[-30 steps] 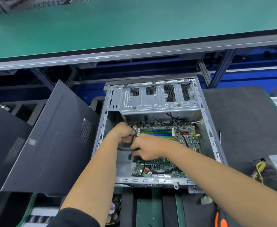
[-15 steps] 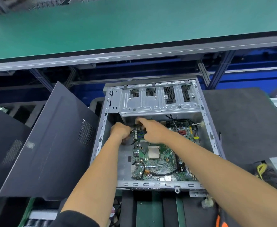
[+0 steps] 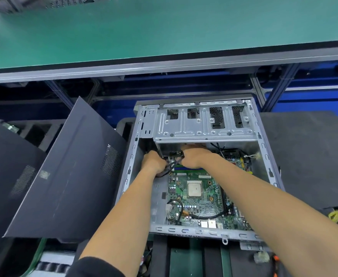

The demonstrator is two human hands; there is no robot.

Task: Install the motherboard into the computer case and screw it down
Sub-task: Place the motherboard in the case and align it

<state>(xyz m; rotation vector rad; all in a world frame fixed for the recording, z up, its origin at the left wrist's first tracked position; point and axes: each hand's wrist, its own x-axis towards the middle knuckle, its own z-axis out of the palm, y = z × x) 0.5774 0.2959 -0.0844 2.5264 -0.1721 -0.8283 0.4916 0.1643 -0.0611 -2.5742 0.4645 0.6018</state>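
An open silver computer case (image 3: pixel 264 156) lies on its side in front of me. A green motherboard (image 3: pixel 200 208) with a square CPU socket lies flat inside it. My left hand (image 3: pixel 153 162) grips a bundle of black cables (image 3: pixel 171 166) at the board's far left corner. My right hand (image 3: pixel 193 155) reaches under the drive cage (image 3: pixel 202 124) with its fingers curled round the same black cables. The fingertips of both hands are partly hidden by the cage and the cables.
A dark side panel (image 3: pixel 70 176) leans to the left of the case. A dark foam mat (image 3: pixel 304 152) lies to the right, with yellow-tipped wires (image 3: pixel 335 215) at its near edge. A green conveyor belt (image 3: pixel 164 27) runs across the back.
Both hands moved from the board's left middle towards the far end under the drive cage, uncovering the CPU socket. The camera view has shifted, so the case sits lower and nearer.
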